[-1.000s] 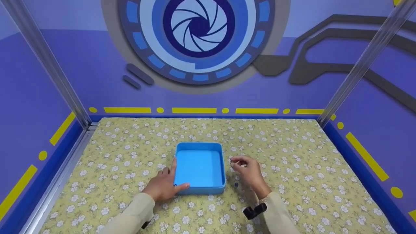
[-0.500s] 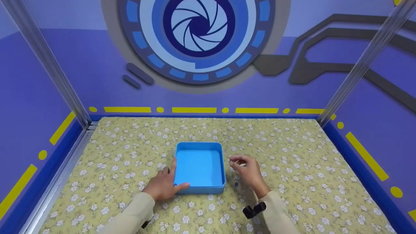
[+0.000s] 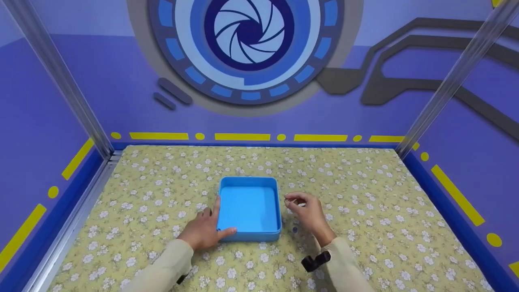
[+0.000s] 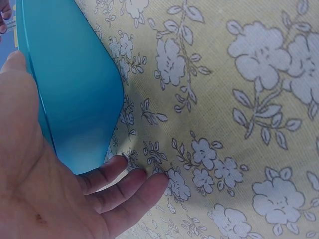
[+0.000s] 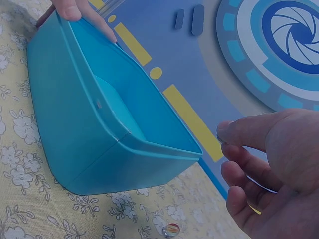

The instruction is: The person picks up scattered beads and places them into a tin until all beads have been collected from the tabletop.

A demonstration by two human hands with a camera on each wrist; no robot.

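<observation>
A square blue open-topped box (image 3: pixel 248 209) stands on the flowered cloth, its inside bare. My left hand (image 3: pixel 204 229) steadies it at the near left corner, with the thumb over the front rim and straight fingers along the left side. In the left wrist view that hand's other fingers (image 4: pixel 114 191) lie loosely bent beside the box wall. My right hand (image 3: pixel 310 211) is just right of the box, apart from it. Its thumb and forefinger pinch a small glassy thing, seemingly a marble, mostly hidden by the fingertips (image 5: pixel 227 133). Another marble (image 5: pixel 172 230) lies on the cloth.
The patterned cloth (image 3: pixel 162 174) covers the tabletop around the box. Purple panels (image 3: pixel 251 121) close off the back and sides, with metal posts (image 3: pixel 77 89) at the corners. A black strap piece (image 3: pixel 316 261) sits on the right wrist.
My right hand has drifted very slightly left toward the box, still pinching. My left hand and the box stay where they were.
</observation>
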